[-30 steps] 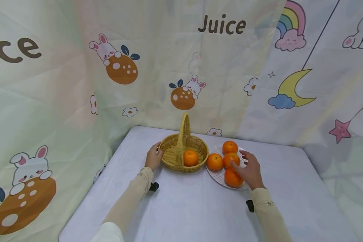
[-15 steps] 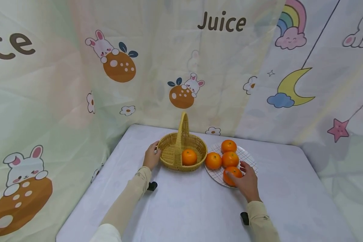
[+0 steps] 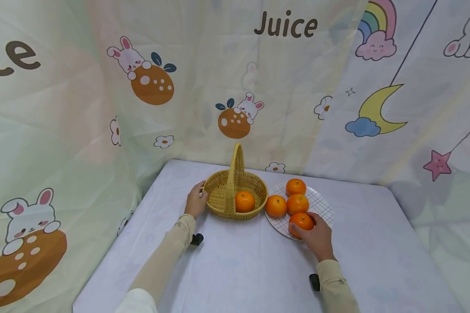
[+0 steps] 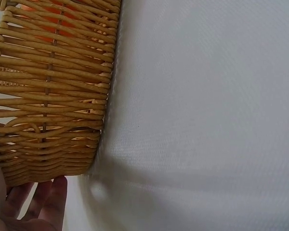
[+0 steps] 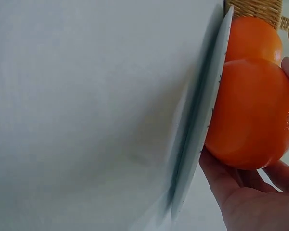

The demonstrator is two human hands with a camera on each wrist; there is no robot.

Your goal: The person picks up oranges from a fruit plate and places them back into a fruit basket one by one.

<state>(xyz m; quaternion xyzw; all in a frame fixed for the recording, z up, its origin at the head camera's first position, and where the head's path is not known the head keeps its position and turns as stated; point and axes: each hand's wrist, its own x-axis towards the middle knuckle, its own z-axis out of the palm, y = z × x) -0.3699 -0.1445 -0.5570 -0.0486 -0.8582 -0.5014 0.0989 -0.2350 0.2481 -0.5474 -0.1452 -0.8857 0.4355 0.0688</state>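
Left hand grips the basket, right hand the near orange, likely firm and slick, best cupped by its sides.

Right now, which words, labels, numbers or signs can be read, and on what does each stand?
"Juice": on the back cloth.
"ce": on the left cloth; its c is cut off by the picture edge.
Left sleeve and right sleeve: dark marks, too small to read.

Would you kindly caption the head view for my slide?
Left grip on wicker basket holding one orange; right grip on nearest orange on checked plate.
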